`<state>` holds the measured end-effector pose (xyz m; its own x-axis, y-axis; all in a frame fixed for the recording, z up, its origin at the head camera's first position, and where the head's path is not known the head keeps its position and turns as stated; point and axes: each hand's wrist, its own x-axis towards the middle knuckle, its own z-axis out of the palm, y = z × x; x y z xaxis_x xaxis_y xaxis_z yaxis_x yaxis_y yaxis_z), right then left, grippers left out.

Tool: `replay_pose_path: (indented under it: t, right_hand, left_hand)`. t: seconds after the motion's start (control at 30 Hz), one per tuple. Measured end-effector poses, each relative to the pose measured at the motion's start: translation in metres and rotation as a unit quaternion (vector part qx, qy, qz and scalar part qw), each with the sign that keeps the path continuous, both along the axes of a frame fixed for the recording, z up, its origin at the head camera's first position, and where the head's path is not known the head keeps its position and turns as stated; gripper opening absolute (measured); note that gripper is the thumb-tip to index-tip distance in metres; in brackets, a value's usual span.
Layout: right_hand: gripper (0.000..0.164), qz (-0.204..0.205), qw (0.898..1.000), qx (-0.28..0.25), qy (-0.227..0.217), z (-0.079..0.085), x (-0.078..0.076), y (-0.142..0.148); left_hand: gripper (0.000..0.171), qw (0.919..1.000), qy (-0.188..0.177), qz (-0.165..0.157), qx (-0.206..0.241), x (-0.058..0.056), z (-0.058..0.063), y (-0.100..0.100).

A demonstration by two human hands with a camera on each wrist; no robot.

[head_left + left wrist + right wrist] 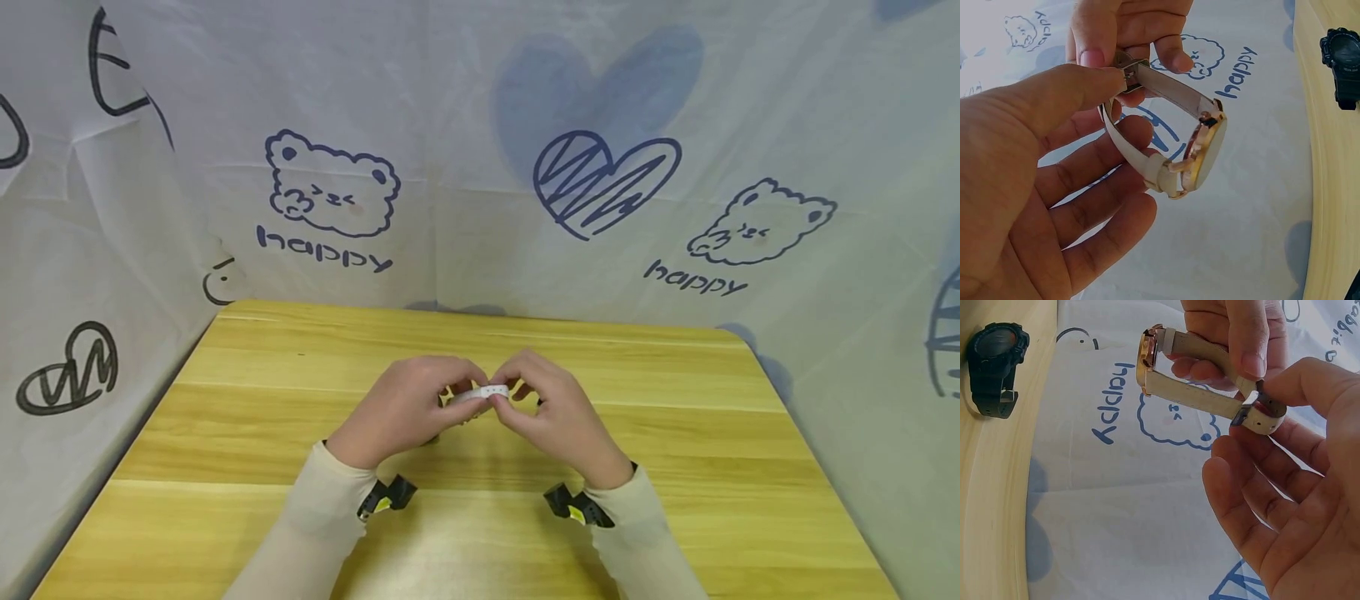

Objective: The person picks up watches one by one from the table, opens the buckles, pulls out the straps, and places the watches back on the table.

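Fingers (1085, 153) and thumb of your left hand (408, 404) pinch the white-strapped watch (1209, 155) by its band near the buckle (1130, 76), while the lower fingers of that hand fan out in loose curves. Your right hand (555, 417) holds the same stretch of band between thumb and fingertips, so the two hands nearly meet.

You hold the watch up between your hands, over the wooden table (660, 517), with the band bent into a long, narrow loop. Its strap (1197, 394) is off-white and smooth, its edges faintly darker. Small holes dot the strap end, which curls round beside the metal buckle; you cannot tell from these views whether the pin sits in a hole. A pale keeper loop (1160, 176) rides close to the case. The round case has a shiny rose-gold rim and appears almost edge-on, at the far end of the loop from your fingertips. Its broad outer side looks pale, with no readable detail.

On the tabletop, your right-wrist view shows a black watch (997, 369) with a chunky round case. Behind everything hangs a pale cloth (465, 225) printed with bears, hearts and "happy".
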<state>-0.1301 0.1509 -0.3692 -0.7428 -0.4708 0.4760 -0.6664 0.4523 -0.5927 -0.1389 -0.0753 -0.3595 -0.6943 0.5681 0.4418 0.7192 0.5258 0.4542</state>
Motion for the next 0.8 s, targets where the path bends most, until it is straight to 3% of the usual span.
replay_pose_path:
  t: [0.37,0.8]
  right_hand:
    - [0.011,-0.005,1.000,0.005,0.002,0.0005,0.0006,0.0003]
    - [0.012,-0.007,1.000,0.003,0.001,0.0036,0.0018,0.0013]
  left_hand:
    - [0.015,1.0000,0.003,0.002,-0.002,0.0004,0.0000,0.0016]
    - [0.014,0.9998,-0.018,0.000,0.002,0.0002,-0.0009,-0.0006]
